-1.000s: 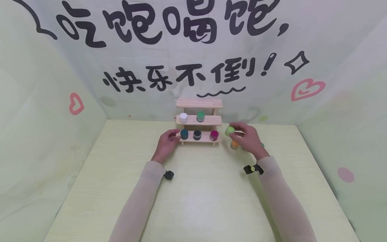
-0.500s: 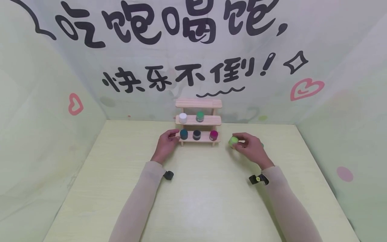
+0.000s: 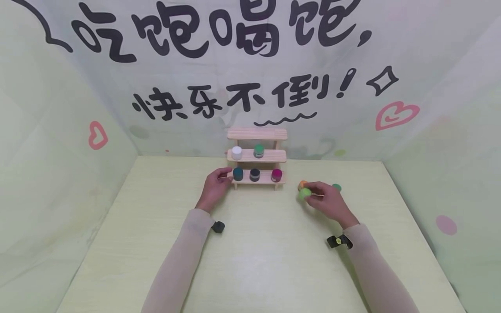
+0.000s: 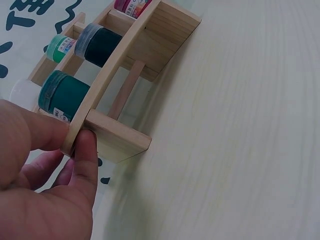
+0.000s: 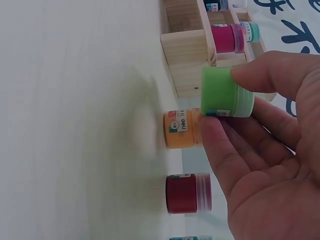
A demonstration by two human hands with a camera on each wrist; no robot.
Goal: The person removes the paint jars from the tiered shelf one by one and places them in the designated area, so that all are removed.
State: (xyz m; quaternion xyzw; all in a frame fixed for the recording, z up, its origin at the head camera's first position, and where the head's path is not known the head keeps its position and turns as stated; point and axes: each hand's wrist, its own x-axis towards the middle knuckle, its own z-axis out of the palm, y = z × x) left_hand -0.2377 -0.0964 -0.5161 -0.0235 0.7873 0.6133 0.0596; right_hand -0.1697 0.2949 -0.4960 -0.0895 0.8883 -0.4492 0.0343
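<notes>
My right hand (image 3: 330, 203) pinches a light green paint jar (image 5: 218, 91) between thumb and fingers. The jar is over the right part of the table, overlapping an orange paint jar (image 5: 178, 129) that stands behind it. With thumb and fingertips my left hand (image 3: 214, 188) grips the left end of the lowest shelf of a small wooden rack (image 3: 258, 134). Teal (image 3: 238, 174), black (image 3: 255, 175) and magenta (image 3: 276, 175) jars stand on that shelf. The middle shelf carries a white jar (image 3: 236, 152) and a green jar (image 3: 258, 151).
A dark red jar (image 5: 182, 194) stands beside the orange one, mostly hidden by the right hand in the head view. Another green jar (image 3: 336, 187) is farther right. Fabric with large lettering (image 3: 242, 95) hangs behind the rack.
My right hand has moved toward the front and slightly right with the light green jar, away from the rack's right side. The left hand has stayed at the rack.
</notes>
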